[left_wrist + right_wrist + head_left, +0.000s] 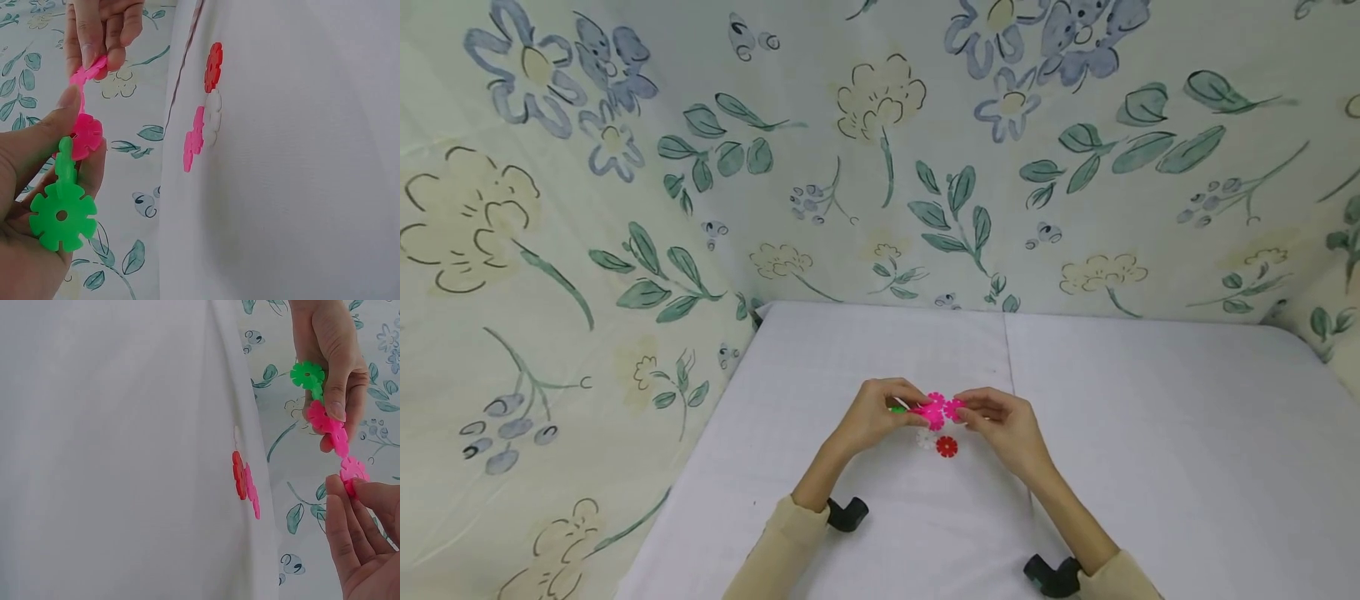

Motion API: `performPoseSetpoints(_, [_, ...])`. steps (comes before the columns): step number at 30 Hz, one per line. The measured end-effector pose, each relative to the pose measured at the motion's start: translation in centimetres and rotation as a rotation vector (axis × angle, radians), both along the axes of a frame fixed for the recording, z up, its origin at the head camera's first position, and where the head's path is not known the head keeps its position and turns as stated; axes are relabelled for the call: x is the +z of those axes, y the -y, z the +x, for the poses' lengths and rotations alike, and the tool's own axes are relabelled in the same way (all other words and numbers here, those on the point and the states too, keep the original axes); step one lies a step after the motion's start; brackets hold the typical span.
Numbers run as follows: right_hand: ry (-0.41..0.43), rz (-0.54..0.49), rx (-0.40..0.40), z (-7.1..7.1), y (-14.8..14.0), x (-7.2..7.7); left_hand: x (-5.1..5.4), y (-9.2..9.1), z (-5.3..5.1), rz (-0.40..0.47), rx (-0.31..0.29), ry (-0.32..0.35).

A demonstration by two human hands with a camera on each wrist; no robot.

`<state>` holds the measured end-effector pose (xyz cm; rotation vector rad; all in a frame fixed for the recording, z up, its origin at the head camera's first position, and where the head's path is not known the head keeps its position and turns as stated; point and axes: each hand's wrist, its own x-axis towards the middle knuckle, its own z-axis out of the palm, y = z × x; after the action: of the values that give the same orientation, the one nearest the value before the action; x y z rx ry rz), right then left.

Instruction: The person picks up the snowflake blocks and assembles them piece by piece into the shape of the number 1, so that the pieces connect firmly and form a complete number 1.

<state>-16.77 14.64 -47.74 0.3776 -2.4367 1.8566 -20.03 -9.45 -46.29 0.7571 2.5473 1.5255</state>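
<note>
The left hand [876,413] pinches a chain of notched discs [89,139] at its pink part, the green end [78,220] toward the wrist; the right hand [1011,427] pinches a pink disc [356,466] at the opposite end; whether it is joined is unclear. A red disc [214,67] and white disc [215,115] lie on the cloth [1150,458] below.

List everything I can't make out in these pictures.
Head view: most of the green discs, hidden behind the left hand.
Right wrist view: part of the white disc, behind the red disc.
Right wrist view: lower part of the pink disc, covered by the right hand.
Left wrist view: the left wrist, cut off by the left edge.
</note>
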Motion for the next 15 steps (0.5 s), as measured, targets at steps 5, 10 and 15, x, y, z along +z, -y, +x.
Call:
performPoseSetpoints(5, [-0.029, 0.031, -0.018, 0.12, -0.28, -0.1, 0.01, -0.19, 0.01, 0.003, -0.013, -0.011])
performPoseSetpoints(10, [-0.042, 0.013, -0.001, 0.21, -0.51, -0.34, -0.05, -0.38, 0.1, 0.008, -0.023, -0.014])
performPoseSetpoints(15, [-0.051, -0.032, 0.027, 0.32, -0.45, -0.47, 0.03, -0.5, 0.32, 0.006, -0.026, 0.005])
